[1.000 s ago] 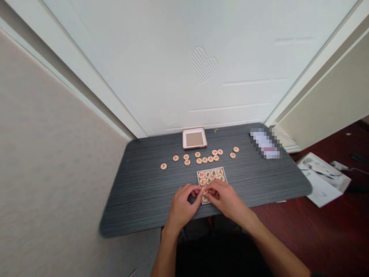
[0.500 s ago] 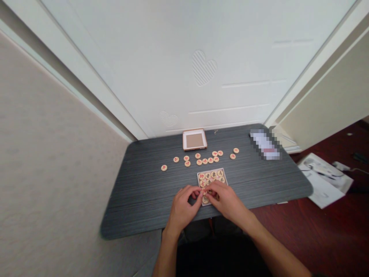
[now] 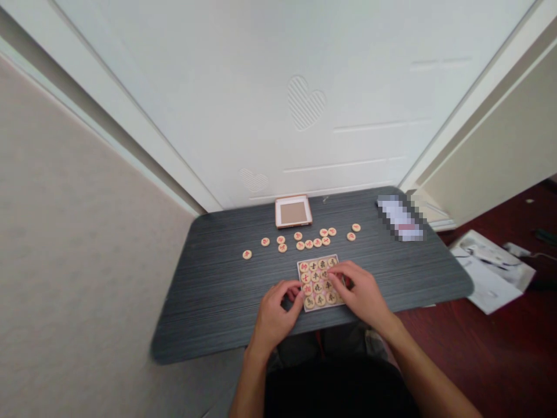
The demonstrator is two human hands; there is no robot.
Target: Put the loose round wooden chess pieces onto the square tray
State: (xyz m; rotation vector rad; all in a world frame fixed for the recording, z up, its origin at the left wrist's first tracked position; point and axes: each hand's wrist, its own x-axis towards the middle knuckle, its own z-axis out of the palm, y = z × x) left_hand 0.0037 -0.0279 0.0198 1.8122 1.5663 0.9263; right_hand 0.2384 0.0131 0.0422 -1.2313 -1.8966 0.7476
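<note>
One white panelled door with embossed hearts (image 3: 304, 104) fills the background. A dark grey wood-grain table (image 3: 209, 302) butts up against it. A white printed sheet (image 3: 487, 273) lies on the dark red floor, off the table's right end. A blurred-out item (image 3: 400, 217) sits at the far right corner of the table.

A square box lid with a brown inside and pale rim (image 3: 293, 212) sits at the far edge, centre. A shallow square tray with a pale rim (image 3: 317, 258) sits near the front edge, packed with a 4x4 grid of round wooden discs marked in red and black.

Left hand (image 3: 274, 316): half curled, thumb against the tray's near-left corner. Can't tell if the curled fingers hold anything.
Right hand (image 3: 363, 293): loosely open, palm down, fingertips resting on discs in the tray's right column. Nothing lifted.

A dozen or so loose round wooden discs with red marks (image 3: 308, 244) form a ragged row beyond the tray, between it and the lid, apart from both hands. The row's long axis runs left-right. The right hand sits further forward, so it's the nearer one.
</note>
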